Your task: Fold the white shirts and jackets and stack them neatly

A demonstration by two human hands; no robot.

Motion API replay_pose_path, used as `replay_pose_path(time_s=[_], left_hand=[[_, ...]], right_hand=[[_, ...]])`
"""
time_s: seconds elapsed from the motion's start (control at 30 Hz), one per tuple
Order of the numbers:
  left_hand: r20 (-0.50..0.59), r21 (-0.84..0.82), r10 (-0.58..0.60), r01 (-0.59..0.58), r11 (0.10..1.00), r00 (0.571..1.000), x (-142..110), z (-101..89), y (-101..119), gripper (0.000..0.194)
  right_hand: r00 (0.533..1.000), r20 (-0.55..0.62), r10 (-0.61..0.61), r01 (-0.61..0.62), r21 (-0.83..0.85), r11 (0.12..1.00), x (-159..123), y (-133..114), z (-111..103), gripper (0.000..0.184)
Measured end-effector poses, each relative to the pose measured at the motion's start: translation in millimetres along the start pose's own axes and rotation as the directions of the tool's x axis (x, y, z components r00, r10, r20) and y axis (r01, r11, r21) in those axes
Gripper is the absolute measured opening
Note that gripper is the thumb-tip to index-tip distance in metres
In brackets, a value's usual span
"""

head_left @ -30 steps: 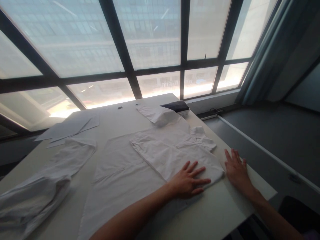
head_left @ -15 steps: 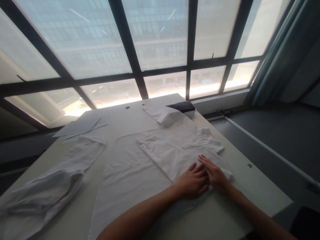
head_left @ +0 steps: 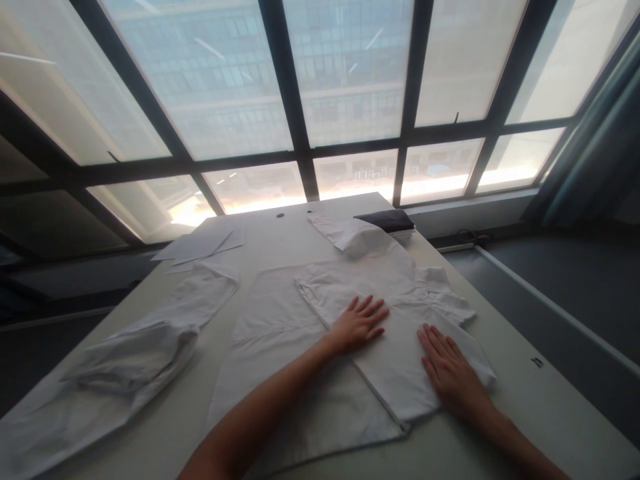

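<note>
A white zip-front garment lies spread over the table, one front panel on the right side and a long sleeve stretched out to the left. My left hand rests flat on the right panel near the zip edge, fingers spread. Flat on the same panel, farther right, is my right hand, its fingers stretched out. The zip edge runs diagonally down to the lower hem. Beyond my hands the collar or hood part bulges up, and a gathered part lies at the right.
White paper sheets lie at the far left of the white table. A dark folded cloth sits on a white stack at the far right corner. Large windows stand behind. A small dark mark shows near the right edge.
My hands, close together before, have moved apart: the left to the left and up the panel, the right to the right. The zip's lower end now shows. The view has shifted left.
</note>
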State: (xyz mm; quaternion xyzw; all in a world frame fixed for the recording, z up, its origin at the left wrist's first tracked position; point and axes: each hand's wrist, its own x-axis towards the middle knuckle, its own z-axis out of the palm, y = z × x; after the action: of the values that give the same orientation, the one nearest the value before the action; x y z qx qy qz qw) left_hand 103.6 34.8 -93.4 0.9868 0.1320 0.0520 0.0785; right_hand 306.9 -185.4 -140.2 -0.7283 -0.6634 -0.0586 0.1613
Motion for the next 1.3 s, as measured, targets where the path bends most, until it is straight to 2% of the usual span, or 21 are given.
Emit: replay_pose_path(time_s=[0.1, 0.23, 0.33, 0.4, 0.67, 0.8, 0.9, 1.07, 1.17, 1.3], left_hand=[[0.004, 0.053, -0.125, 0.125, 0.991, 0.992, -5, -10.2, -46, 0.056], [0.003, 0.112, -0.292, 0.290, 0.951, 0.956, -8, -19.0, -98, 0.056], [-0.025, 0.137, -0.390, 0.390, 0.911, 0.920, -7, -21.7, -124, 0.057], [-0.041, 0.145, -0.439, 0.440, 0.886, 0.898, -6, -22.5, -133, 0.059], [-0.060, 0.155, -0.465, 0.468, 0.870, 0.883, -4, -20.2, -139, 0.061], [-0.074, 0.148, -0.459, 0.465, 0.873, 0.885, -5, -19.2, -140, 0.060], [-0.070, 0.140, -0.454, 0.459, 0.877, 0.888, -5, -19.1, -141, 0.059], [-0.059, 0.122, -0.440, 0.444, 0.888, 0.896, -6, -20.1, -143, 0.056], [-0.059, 0.112, -0.427, 0.431, 0.895, 0.902, -8, -19.9, -145, 0.055], [-0.070, 0.111, -0.398, 0.404, 0.908, 0.915, -10, -17.1, -147, 0.055]], right_hand=[[1.000, 0.009, -0.004, 0.004, -0.026, 1.000, -1, 1, 1, 0.054], [1.000, 0.028, -0.008, 0.009, -0.058, 0.998, -3, 0, 0, 0.055], [0.999, 0.035, -0.009, 0.012, -0.071, 0.997, -4, 0, 0, 0.056], [0.999, 0.039, -0.006, 0.009, -0.070, 0.998, -3, -1, 0, 0.056], [0.999, 0.047, 0.007, -0.005, -0.039, 0.999, -3, -1, -2, 0.056], [0.992, 0.116, 0.046, -0.043, -0.028, 0.999, 2, -9, -9, 0.054], [0.980, 0.197, 0.038, -0.042, 0.016, 0.999, 19, -31, -23, 0.053], [0.962, 0.256, -0.098, 0.050, 0.188, 0.981, 70, -85, -45, 0.056], [0.935, 0.323, -0.145, 0.068, 0.237, 0.969, 97, -107, -42, 0.057], [0.905, 0.393, -0.162, 0.068, 0.242, 0.968, 109, -113, -23, 0.059]])
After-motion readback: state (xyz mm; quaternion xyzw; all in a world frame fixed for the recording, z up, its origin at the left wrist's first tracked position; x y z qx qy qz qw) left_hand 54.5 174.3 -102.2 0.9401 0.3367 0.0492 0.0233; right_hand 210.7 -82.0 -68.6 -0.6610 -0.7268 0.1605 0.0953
